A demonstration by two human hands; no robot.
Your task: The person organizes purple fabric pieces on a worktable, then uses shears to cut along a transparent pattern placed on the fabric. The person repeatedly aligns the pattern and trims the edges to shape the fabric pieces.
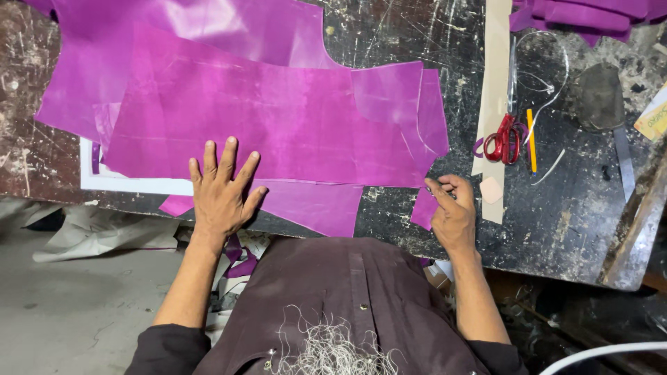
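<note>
Under my spread left fingers point(221, 161) lies the large shiny magenta leather sheet point(278, 118), pressed flat so it cannot slide on the scarred black tabletop point(570, 222). My right fingers point(439, 187) pinch its lower right corner, curled tight around the edge. Beyond those fingers rest red-handled scissors point(504, 139), a yellow pencil point(531, 139) and a long beige strip point(495, 90).

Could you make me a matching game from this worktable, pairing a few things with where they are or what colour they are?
Things:
1. left hand
2. right hand
3. scissors
4. pencil

Descriptions:
A. yellow, lying just right of the red handles
B. pinching the corner of a purple fabric piece
C. spread flat on the large purple fabric sheet
D. red-handled, on the dark table

Pairs: 1-C, 2-B, 3-D, 4-A
</note>
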